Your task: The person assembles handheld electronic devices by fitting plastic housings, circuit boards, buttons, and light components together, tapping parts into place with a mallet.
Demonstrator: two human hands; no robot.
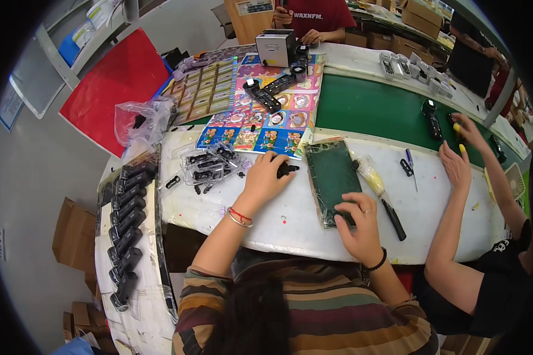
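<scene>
My left hand (265, 180) is on the white table with its fingers closed around a small black plastic part (286, 170). Part of that piece sticks out past the fingertips. Over the near end of a dark green mat (328, 171), my right hand (362, 229) is open, with bent fingers apart from the thumb. Something dark lies under those fingers, too shaded to make out. Left of my left hand, clear plastic trays (210, 163) hold several small black parts. A black-handled tool (393, 219) lies right of the mat, near a yellowish wrapped piece (370, 176).
Black devices (127, 239) stand in a row at left. Ahead are colourful printed sheets (278, 133), black assemblies (272, 92) and a white box (276, 47). A co-worker's hands (456, 163) work at right beside a green belt (367, 109); another person (320, 21) sits opposite. A blue-handled screwdriver (411, 165) lies near.
</scene>
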